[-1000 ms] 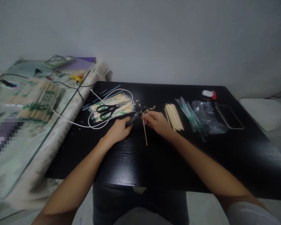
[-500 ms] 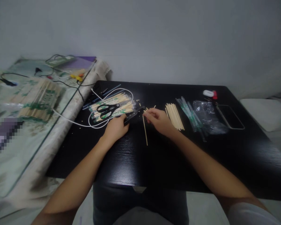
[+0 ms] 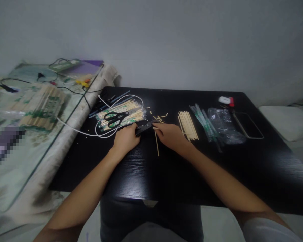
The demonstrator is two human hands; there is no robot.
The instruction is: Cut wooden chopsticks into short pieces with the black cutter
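Head view of a black table [image 3: 166,174] with both hands at work near its middle. The left hand [image 3: 126,137] is closed around the handle of a black tool [image 3: 145,127], whose working end points right and slightly away, toward the other hand. The right hand [image 3: 170,136] lies knuckles up with its fingertips [image 3: 157,129] drawn together on the far end of a thin wooden stick [image 3: 157,145]; the contact itself is partly hidden beneath the fingers. The stick sits in the gap between the two hands, its long axis running from the tool's tip back toward the person, roughly crosswise to the tool. Its far end meets the tool's tip and its near end lies free on the table; the right hand is the nearer to it and touches it, the left meets it only through the tool. Short cut pieces [image 3: 159,117] are scattered just beyond the tool. To the left lie scissors [image 3: 115,118] on a pack of wrapped sticks [image 3: 133,116], ringed by a white cable [image 3: 78,131]. To the right, a row of bare sticks [image 3: 188,125], green wrappers [image 3: 204,124], a clear bag [image 3: 223,127] and a phone [image 3: 247,125]
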